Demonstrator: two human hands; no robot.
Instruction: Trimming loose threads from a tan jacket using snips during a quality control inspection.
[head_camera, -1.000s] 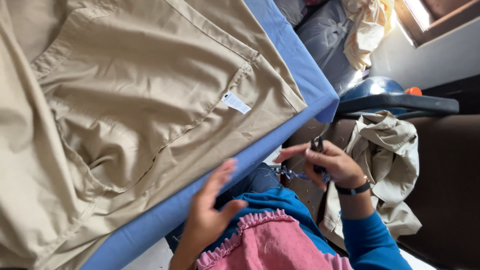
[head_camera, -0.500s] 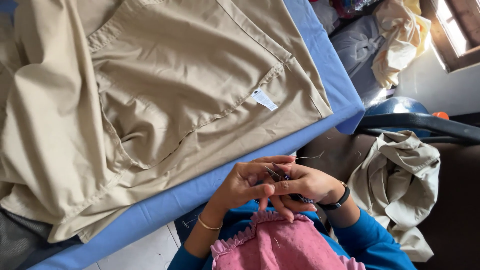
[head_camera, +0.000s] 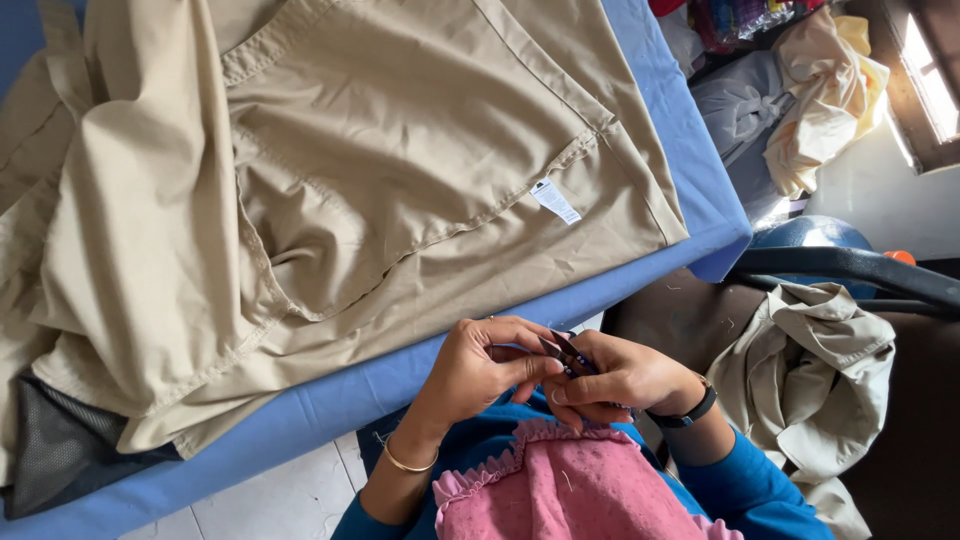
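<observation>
Your two hands meet just below the table edge, over your lap, and between them sits a small pair of thread snips (head_camera: 556, 350), dark blades pointing up and left. Your right hand (head_camera: 620, 378) curls round the tool, fingers folded over its handle so most of it is hidden. Your left hand (head_camera: 482, 368) comes in from the other side, thumb and fingertips pressed together at the blade tips; whether a thread is pinched there is too fine to tell.

Neither hand touches the beige garment (head_camera: 330, 190) spread above them on the blue-covered table (head_camera: 330, 395). It lies flat and mostly smoothed, seams and a pocket outline showing, a small white label (head_camera: 555, 200) near its right hem. From how things lie, the work on the cloth itself is not in hand at this instant: your attention is on the snips, and the garment waits untouched.

A pink ruffled cloth (head_camera: 560, 495) covers your lap. To your right, another beige piece (head_camera: 815, 385) is heaped on a dark seat, well apart from the hands.
</observation>
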